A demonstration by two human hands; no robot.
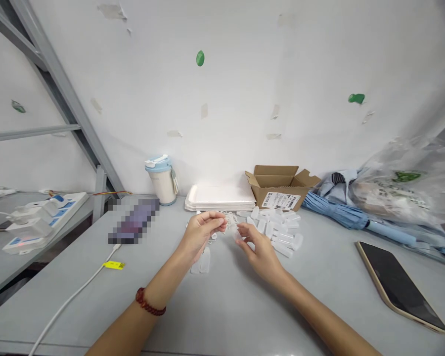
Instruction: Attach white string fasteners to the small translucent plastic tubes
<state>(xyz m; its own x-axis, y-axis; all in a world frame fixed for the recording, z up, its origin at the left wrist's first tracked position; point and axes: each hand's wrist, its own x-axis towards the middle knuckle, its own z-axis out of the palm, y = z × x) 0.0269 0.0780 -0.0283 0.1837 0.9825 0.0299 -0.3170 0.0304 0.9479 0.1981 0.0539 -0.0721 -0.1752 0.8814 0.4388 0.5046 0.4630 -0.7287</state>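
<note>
- Translucent plastic pieces (269,231) lie heaped on the grey table (215,316), just beyond the right hand (261,251); two flat ones (205,261) lie apart, near the left wrist.
- Behind the table stands a white wall (237,74) with tape scraps; along its foot are a lidded cup (162,184), a stack of white packets (220,199) and an open carton (282,195); a blue folded umbrella (335,211) and a phone (400,284) lie to the right.
- The left hand (206,230) reaches in with thumb and fingertips pressed together; whether anything tiny sits between them, I cannot tell; the right hand faces it, fingers curled, and seems to pinch a clear piece (236,234).
- The heaped pieces are smooth, oblong and frosted; small white bits (230,223) lie beside them; the carton is brown cardboard; a dark red beaded bracelet (150,304) rings the left wrist.
</note>
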